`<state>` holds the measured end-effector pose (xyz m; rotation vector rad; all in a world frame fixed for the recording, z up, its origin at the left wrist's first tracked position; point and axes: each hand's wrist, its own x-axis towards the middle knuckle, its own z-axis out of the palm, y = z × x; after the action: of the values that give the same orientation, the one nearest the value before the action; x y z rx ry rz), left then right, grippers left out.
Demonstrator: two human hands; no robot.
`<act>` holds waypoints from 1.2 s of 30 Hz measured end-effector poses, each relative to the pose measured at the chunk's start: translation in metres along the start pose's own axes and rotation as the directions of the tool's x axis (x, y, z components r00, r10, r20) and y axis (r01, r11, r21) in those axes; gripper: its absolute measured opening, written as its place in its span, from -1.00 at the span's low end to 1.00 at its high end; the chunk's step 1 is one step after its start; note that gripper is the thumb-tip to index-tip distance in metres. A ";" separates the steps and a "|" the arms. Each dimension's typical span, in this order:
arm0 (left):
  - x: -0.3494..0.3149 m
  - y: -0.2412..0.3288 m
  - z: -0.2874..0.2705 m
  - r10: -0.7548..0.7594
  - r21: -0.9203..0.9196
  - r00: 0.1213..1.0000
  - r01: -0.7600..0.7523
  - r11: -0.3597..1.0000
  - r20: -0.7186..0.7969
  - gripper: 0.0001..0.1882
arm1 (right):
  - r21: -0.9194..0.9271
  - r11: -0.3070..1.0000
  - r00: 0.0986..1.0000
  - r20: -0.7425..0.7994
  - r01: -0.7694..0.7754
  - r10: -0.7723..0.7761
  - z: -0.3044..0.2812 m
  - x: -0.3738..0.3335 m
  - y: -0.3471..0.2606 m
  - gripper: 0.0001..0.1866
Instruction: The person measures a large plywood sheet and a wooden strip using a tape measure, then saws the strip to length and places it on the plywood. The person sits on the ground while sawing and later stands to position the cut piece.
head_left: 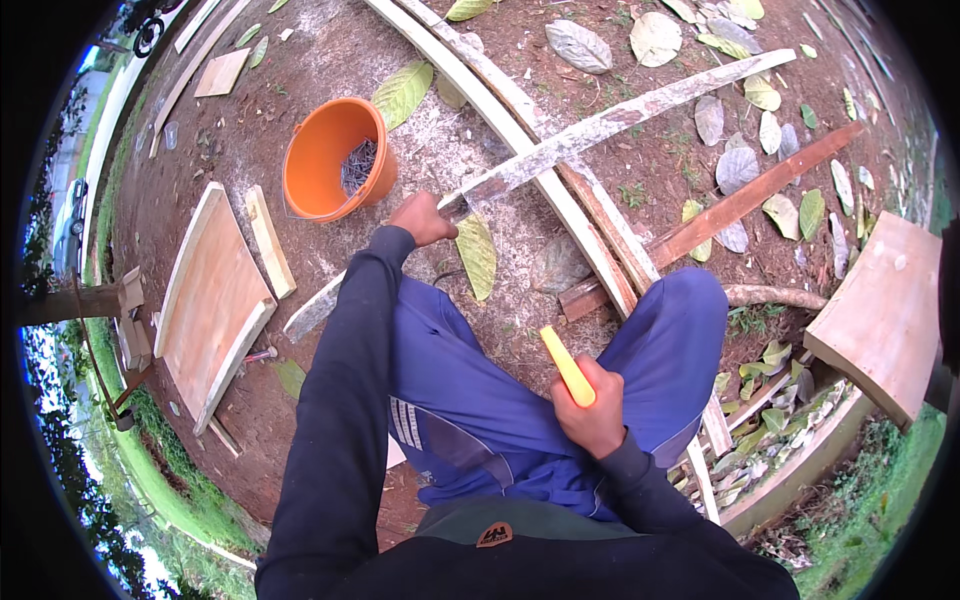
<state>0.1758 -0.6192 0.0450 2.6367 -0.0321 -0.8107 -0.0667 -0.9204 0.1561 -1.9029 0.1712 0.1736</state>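
My left hand (425, 218) is closed around a long whitish, weathered wooden strip (610, 125). The strip runs slantwise from the ground left of my knee to the far right, crossing over two long pale boards (520, 130). A small dark patch shows by my left fingertips; I cannot tell what it is. Over my lap, my right hand (592, 410) grips a yellow tapered tool handle (566, 365), whose wider end points up and away from me. The rest of that tool is hidden by the fist.
An orange bucket (330, 150) with nails (358, 165) stands at the left. A wide wooden panel (215, 300) and a short batten (268, 240) lie nearer. A reddish-brown plank (760, 195) rests among fallen leaves at right, near a pale wooden block (880, 310).
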 end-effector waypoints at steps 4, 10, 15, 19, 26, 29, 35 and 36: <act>0.003 0.007 0.008 0.015 -0.038 0.999 -0.016 0.999 -0.031 -0.43 | 0.003 0.999 0.999 0.007 -0.053 0.053 0.007 0.008 -0.011 -0.86; 0.004 -0.012 0.007 -0.009 -0.090 1.000 0.012 0.996 0.030 -0.43 | -0.027 0.997 0.996 -0.031 0.078 -0.079 0.068 0.099 -0.015 -0.79; 0.002 0.000 0.003 -0.011 -0.012 1.000 0.011 1.000 -0.006 -0.37 | 0.010 1.000 1.000 -0.007 -0.015 0.015 -0.015 -0.020 -0.009 -0.83; 0.002 0.007 0.005 -0.003 -0.042 1.000 0.001 0.999 -0.031 -0.37 | -0.064 0.998 0.999 -0.052 -0.011 0.007 0.061 0.085 -0.009 -0.82; -0.008 0.012 -0.007 -0.029 0.039 1.000 0.029 0.999 -0.011 -0.39 | 0.055 0.998 1.000 -0.028 -0.010 0.012 0.004 0.001 -0.002 -0.88; -0.007 0.000 0.004 -0.057 0.014 0.998 0.058 0.998 -0.042 -0.40 | 0.012 0.999 0.999 0.005 -0.034 0.033 0.000 -0.017 -0.012 -0.88; -0.030 0.012 0.012 0.024 0.020 0.999 -0.023 1.000 -0.026 -0.41 | -0.137 0.990 0.990 -0.129 0.044 -0.062 0.102 0.145 0.009 -0.77; -0.031 -0.004 -0.005 -0.018 -0.036 0.995 0.014 0.999 -0.094 -0.41 | -0.082 0.994 0.989 -0.123 0.070 -0.080 0.088 0.120 0.004 -0.81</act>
<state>0.1523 -0.6099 0.0637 2.6416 0.0283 -0.6847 0.0468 -0.8431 0.0988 -1.9955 0.1801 0.0085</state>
